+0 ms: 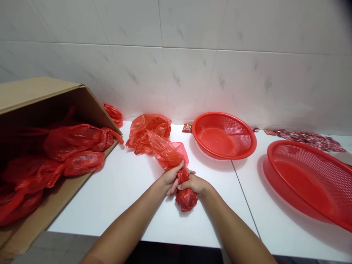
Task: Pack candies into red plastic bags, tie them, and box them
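Both hands grip one red plastic bag [186,200] above the front middle of the white table. My left hand [173,178] is closed around the bag's gathered neck, thumb on top. Just below and to the right, my right hand [194,183] wraps the same twisted part. A rounded, filled lump hangs under the fingers; its contents are hidden by the plastic. The loose upper part of the bag fans out toward the back left, reaching more crumpled red plastic bags [150,130]. Whether those are separate from the held one I cannot tell.
On the left, a cardboard box [90,106] lies on its side with several filled red bags [82,163] inside. A red colander [224,141] and a larger red basket [302,183] stand to the right. Small packets [310,139] lie along the tiled wall [189,84].
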A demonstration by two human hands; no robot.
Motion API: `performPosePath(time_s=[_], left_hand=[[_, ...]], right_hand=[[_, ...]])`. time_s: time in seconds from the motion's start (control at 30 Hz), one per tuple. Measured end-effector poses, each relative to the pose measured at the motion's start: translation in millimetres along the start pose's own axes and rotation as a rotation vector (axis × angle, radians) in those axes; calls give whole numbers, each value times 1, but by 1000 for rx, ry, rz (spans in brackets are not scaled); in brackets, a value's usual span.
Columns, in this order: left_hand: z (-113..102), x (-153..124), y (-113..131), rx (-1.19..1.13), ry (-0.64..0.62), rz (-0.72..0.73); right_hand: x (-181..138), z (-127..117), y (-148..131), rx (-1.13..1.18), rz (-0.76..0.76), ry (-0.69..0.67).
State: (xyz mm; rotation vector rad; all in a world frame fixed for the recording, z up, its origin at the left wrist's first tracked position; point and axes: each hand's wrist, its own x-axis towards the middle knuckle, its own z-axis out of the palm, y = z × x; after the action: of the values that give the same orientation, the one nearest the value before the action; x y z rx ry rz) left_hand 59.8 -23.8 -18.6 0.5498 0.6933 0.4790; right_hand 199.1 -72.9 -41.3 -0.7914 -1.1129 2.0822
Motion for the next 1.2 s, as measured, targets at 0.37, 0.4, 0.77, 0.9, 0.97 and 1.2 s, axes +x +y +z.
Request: performPosePath(time_s=[0.37,0.4,0.77,0.9,0.97,1.2], left_hand=[[-23,-36,98,-261,327,437],[-26,-40,106,-238,375,474],[10,-99,69,907,240,1074],[17,-77,9,1222,-181,688],[11,-63,-8,1197,-106,634],[3,-50,-9,1148,218,471]], right_hand=[[1,1,-4,3,110,-330],[-2,0,-4,14,99,-362],[-31,-25,-14,-6,167,-209],[-24,-8,-9,-92,292,-245],[-24,-1,-8,-145,323,-250],[-25,4,-24,-400,118,-150]])
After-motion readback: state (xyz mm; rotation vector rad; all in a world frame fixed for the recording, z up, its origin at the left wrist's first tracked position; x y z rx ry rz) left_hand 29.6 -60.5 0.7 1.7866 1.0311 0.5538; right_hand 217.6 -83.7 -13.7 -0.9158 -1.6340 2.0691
